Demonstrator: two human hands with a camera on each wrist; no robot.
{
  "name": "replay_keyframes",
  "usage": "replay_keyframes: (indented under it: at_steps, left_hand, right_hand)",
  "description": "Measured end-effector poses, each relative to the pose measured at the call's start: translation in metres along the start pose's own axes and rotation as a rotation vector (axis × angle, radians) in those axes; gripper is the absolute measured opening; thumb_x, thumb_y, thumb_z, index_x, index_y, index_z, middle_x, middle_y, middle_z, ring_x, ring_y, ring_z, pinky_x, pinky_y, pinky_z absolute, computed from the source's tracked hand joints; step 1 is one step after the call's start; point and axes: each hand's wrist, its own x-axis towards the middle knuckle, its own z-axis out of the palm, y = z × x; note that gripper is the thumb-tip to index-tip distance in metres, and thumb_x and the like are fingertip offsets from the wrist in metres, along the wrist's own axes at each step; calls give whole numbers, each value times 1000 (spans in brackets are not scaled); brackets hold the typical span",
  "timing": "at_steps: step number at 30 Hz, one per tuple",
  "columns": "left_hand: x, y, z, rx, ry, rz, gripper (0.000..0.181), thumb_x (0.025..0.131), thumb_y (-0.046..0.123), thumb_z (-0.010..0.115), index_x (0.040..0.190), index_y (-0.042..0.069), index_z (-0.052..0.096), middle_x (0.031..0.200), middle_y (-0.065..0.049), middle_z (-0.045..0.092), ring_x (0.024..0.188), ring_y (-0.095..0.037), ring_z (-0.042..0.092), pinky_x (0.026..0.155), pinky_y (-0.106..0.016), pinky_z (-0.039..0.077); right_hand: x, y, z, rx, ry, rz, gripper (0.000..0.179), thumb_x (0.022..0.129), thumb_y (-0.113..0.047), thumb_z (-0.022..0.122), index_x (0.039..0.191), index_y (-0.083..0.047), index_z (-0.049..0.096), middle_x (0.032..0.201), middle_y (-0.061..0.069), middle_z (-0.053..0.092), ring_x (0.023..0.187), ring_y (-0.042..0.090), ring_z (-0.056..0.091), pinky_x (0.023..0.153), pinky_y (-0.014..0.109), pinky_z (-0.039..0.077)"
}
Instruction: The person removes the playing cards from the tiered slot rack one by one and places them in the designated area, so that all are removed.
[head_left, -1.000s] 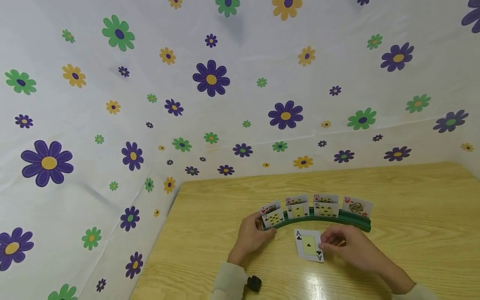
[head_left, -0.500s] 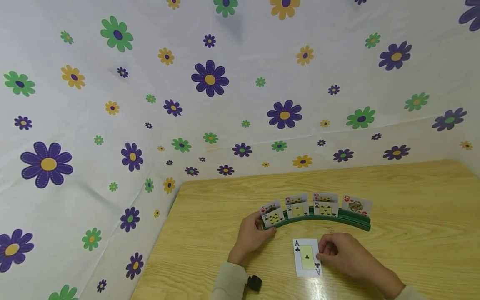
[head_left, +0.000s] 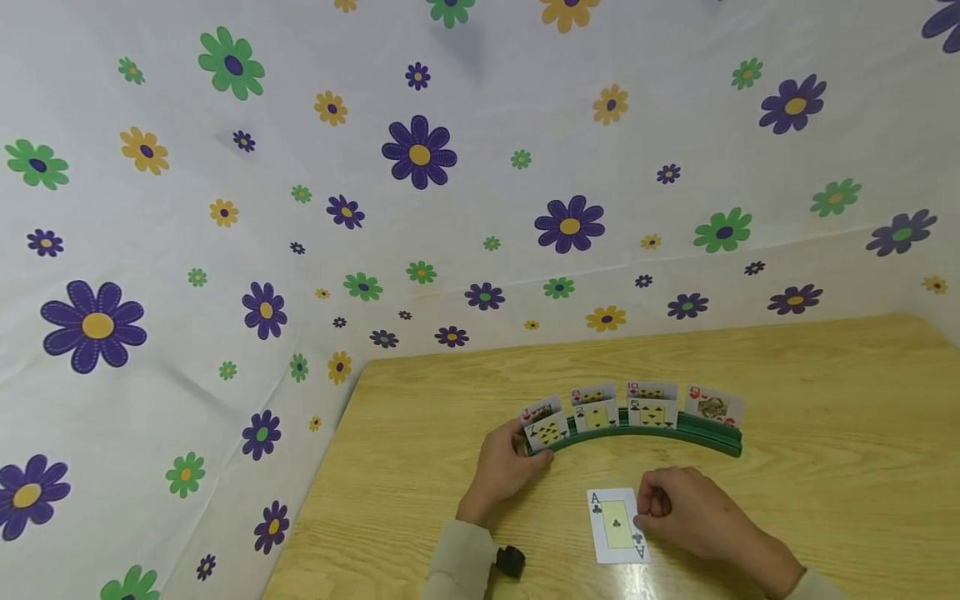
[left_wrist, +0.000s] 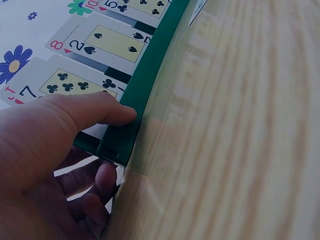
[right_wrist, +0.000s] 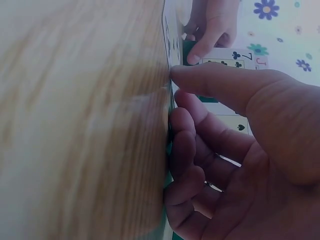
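Note:
My left hand (head_left: 504, 468) grips the left end of a curved green card holder (head_left: 708, 439), thumb on its front face and fingers curled under the end in the left wrist view. Playing cards stand in it in two rows: a seven of clubs (head_left: 548, 432), a two of spades (head_left: 596, 416) and a five of clubs (head_left: 651, 414) in front, with a red jack, eight and ten partly hidden behind. A queen of hearts (head_left: 712, 406) stands alone at the right. Nearer me, my right hand (head_left: 693, 512) pinches the right edge of an ace of clubs (head_left: 617, 525), face up, low at the tabletop.
The wooden table (head_left: 420, 433) runs back to a white flowered cloth (head_left: 480, 200) that hangs behind and along the left. A small black device (head_left: 511, 562) sits at my left sleeve. Light glares off the wood below the ace.
My right hand has drawn the ace of clubs toward me, away from the holder, and the card has gone from tilted to lying flatter. My left hand has stayed on the holder.

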Motion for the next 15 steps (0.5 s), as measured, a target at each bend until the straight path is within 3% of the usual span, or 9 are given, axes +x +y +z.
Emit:
replay_keyframes:
  at_steps: [7,15]
  left_hand:
    - [0,-1,0,-8,-3,4,42,95,19,86,135,12,75,92,-3,72,62,-1,48,55,-19,39]
    - [0,-1,-1,-4,-4,19,42,95,20,86,134,13,75,89,-3,71,60,-1,47,54,-20,39]
  right_hand:
    - [1,1,0,-4,-14,12,21,92,-18,87,84,-21,68,74,-9,57,66,2,47,62,24,40]
    - [1,3,-4,31,-22,-48,15,96,-17,83,87,-19,71,77,-10,61,68,0,49,61,23,44]
